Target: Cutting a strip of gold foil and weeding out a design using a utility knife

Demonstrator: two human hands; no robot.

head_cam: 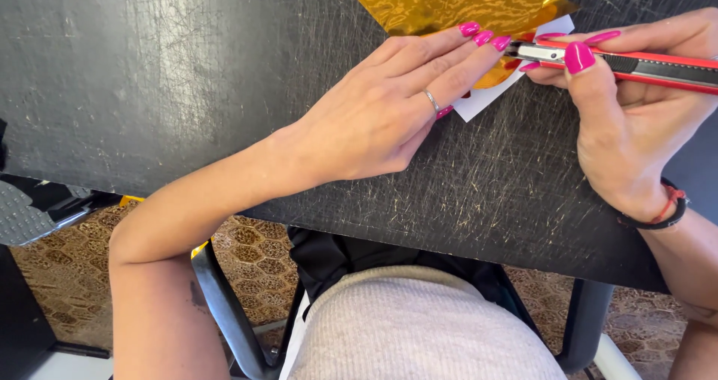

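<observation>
My left hand (389, 111) lies flat on the black table, fingers together, pressing down a white paper piece (482, 102) that carries a gold and red shape. A gold foil sheet (449, 2) lies just beyond the fingertips at the top edge of view. My right hand (636, 103) grips a red and black utility knife (636, 62), its metal tip touching the paper next to my left fingertips. Most of the paper is hidden under my left hand. A ring sits on one left finger and a black and red band on my right wrist.
The scratched black tabletop (187, 73) spreads left of my hands, its near edge running diagonally above my lap. Below are a black chair frame (232, 320) and a patterned brown floor (67, 268). A dark object (22, 320) stands at the lower left.
</observation>
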